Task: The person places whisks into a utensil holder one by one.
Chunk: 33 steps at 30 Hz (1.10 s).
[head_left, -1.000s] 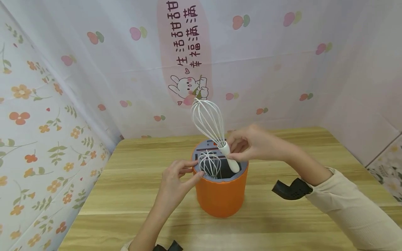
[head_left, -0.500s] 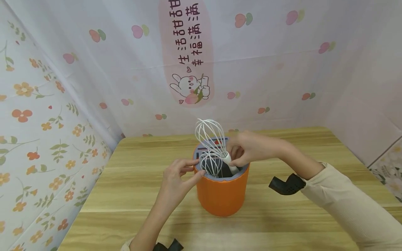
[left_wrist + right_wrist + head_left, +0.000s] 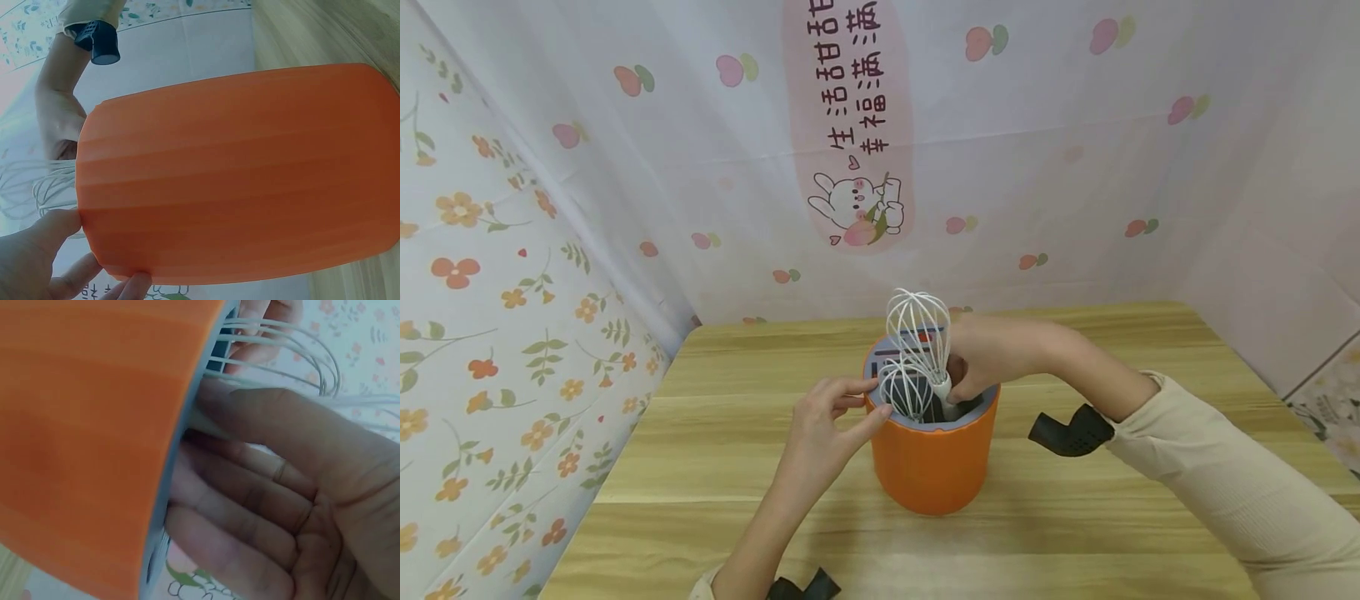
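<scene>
An orange utensil holder [image 3: 931,472] with a grey slotted top [image 3: 887,343] stands upright on the wooden table. My right hand [image 3: 992,354] pinches a large white whisk [image 3: 943,388] by its handle, whose lower end is hidden in the holder's wide opening. In the right wrist view, the fingertips [image 3: 187,481] reach right to the rim. A smaller whisk [image 3: 904,393] stands in the same opening, wires up, to the left of the large one. My left hand [image 3: 826,421] holds the holder's left rim, with the thumb [image 3: 59,226] and fingers set apart along its edge.
Narrow slots and a small red spot show at the back of the grey top. Behind the table [image 3: 730,467] hangs a printed curtain [image 3: 737,192], and a flowered cloth [image 3: 512,350] hangs at the left. A black band piece [image 3: 1071,432] sits at my right wrist.
My right hand has lowered the large whisk, sinking its handle into the holder. The whisk has turned from leaning left to nearly upright. My left hand has stayed at the rim.
</scene>
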### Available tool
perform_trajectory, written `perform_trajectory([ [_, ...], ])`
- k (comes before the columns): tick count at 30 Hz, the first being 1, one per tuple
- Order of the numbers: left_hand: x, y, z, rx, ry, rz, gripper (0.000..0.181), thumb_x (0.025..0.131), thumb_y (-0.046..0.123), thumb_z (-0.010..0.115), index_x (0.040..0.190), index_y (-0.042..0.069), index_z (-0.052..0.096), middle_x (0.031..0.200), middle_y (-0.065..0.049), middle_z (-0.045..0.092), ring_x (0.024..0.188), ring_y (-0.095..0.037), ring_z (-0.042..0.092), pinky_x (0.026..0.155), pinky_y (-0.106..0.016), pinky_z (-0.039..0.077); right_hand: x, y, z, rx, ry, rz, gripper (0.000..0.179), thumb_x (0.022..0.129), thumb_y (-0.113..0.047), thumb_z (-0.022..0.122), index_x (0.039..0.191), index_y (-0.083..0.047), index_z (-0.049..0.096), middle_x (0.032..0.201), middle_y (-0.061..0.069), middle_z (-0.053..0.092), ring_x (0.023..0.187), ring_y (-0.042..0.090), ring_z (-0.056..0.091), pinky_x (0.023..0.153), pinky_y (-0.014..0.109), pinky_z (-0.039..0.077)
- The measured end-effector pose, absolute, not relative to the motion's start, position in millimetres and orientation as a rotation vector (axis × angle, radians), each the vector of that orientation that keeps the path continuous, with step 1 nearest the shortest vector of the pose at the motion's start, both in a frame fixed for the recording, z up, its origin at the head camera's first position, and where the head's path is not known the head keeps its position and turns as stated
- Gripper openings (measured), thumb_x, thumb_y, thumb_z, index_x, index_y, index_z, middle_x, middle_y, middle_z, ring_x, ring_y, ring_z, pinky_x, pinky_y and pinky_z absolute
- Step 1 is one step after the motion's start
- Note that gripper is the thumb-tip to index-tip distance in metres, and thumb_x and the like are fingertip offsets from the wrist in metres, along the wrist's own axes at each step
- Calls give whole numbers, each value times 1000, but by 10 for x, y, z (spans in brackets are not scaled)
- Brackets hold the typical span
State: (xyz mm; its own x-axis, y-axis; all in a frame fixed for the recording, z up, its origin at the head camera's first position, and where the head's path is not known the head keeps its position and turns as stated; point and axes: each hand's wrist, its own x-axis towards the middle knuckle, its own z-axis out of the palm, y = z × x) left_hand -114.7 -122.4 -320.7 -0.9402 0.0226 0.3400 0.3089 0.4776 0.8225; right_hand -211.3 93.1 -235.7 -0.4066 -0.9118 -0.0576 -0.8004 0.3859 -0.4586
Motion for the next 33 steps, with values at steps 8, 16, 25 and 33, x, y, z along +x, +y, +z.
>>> perform_trajectory([
  [8, -1143, -1230, -3207, -277, -2456, -1450, 26, 77, 23, 75, 101, 17, 68, 99, 3, 60, 87, -14, 62, 85, -43, 48, -2131, 1049, -2337, -1334, 2279, -700, 34, 75, -9, 75, 105, -4, 60, 96, -2, 62, 85, 12, 59, 75, 27, 51],
  [16, -1132, -1232, -3207, -272, -2447, -1456, 26, 76, 21, 76, 101, 15, 69, 99, 3, 60, 87, -14, 62, 86, -43, 48, -2087, 1141, -2317, -1196, 2218, -753, 16, 78, -10, 72, 81, -6, 57, 79, -2, 66, 78, 10, 66, 67, 25, 53],
  [25, -1129, -1227, -3194, -278, -2475, -1431, 27, 77, 23, 75, 102, 17, 68, 100, 2, 59, 87, -13, 62, 85, -42, 48, -2030, 1195, -2306, -1215, 2313, -740, 21, 78, -14, 73, 95, -5, 64, 90, 0, 65, 81, 8, 64, 71, 23, 52],
  [33, -1110, -1361, -3108, -294, -2544, -1466, 32, 78, 21, 74, 108, 17, 66, 107, 0, 59, 93, -18, 61, 89, -43, 46, -2014, 1276, -2259, -1210, 2354, -775, 21, 81, -12, 70, 99, -2, 64, 92, 0, 66, 83, 10, 64, 73, 25, 52],
])
